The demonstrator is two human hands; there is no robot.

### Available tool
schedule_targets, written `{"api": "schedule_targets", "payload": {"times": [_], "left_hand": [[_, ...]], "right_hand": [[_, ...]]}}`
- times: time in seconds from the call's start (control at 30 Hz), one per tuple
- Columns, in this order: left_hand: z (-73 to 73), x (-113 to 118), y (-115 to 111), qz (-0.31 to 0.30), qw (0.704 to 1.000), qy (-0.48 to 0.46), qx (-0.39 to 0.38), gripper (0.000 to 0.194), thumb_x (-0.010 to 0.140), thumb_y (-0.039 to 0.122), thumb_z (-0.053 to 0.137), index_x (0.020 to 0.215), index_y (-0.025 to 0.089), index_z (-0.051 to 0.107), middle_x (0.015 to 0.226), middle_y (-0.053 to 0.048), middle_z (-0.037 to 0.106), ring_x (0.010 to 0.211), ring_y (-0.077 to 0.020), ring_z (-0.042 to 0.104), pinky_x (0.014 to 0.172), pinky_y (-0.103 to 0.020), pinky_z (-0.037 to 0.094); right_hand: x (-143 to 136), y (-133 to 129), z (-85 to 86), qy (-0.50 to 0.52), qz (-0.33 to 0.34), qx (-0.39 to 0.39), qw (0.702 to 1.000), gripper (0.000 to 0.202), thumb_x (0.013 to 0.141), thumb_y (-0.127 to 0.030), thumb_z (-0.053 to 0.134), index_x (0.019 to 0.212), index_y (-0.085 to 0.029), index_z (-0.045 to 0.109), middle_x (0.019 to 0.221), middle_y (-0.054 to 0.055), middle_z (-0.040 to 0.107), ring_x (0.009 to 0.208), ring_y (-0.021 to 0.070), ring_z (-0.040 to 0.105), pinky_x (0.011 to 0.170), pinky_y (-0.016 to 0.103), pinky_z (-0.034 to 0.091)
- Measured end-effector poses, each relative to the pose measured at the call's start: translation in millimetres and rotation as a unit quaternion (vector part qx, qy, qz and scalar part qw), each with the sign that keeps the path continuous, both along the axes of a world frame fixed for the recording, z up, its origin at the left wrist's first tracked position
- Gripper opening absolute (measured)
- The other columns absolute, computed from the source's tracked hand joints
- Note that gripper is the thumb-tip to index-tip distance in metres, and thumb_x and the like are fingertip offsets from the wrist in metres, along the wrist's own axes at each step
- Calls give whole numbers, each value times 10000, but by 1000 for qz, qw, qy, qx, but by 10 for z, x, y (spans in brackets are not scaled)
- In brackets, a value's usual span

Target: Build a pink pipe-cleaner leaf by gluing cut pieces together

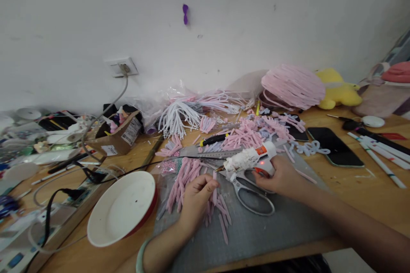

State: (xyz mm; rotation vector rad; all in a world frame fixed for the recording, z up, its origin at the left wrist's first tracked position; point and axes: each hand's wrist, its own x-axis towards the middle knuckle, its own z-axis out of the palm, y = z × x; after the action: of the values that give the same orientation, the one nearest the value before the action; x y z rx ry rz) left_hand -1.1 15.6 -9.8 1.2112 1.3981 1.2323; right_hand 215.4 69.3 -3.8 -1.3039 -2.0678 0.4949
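Observation:
My right hand (278, 175) is wrapped round the handle of a white hot glue gun (246, 160), its nozzle pointing left. Between the thumb and fingers of my left hand (199, 194) is a short pink fuzzy strip (215, 185), held upright. The nozzle tip is close to the top of that strip; whether they touch I cannot tell. Under the glue gun lie scissors (256, 198) with grey handles, partly hidden. Loose pink strips (223, 222) lie on the grey cutting mat (256, 234) below my left hand, and a pile of them (181, 183) is behind it.
A white bowl (123, 209) stands left of the mat. Power strips (64, 222) with cables fill the left side; one black cable runs toward the glue gun. A cardboard box (118, 136), white stems (179, 115), a phone (335, 146) and a yellow plush (338, 89) lie around.

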Motion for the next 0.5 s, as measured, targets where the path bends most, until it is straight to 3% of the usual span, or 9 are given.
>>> {"api": "schedule_targets", "payload": {"times": [0.5], "left_hand": [[-10,-1,2,-5,1000,0,3,316,681,454,545,551,166,531,488,50,401,481,-97,328,478,-207,274]], "right_hand": [[5,-1,35,-13,-3,-7,1000,144,654,-262,566,538,-180,546,468,2,549,424,122,485,419,222,322]]}}
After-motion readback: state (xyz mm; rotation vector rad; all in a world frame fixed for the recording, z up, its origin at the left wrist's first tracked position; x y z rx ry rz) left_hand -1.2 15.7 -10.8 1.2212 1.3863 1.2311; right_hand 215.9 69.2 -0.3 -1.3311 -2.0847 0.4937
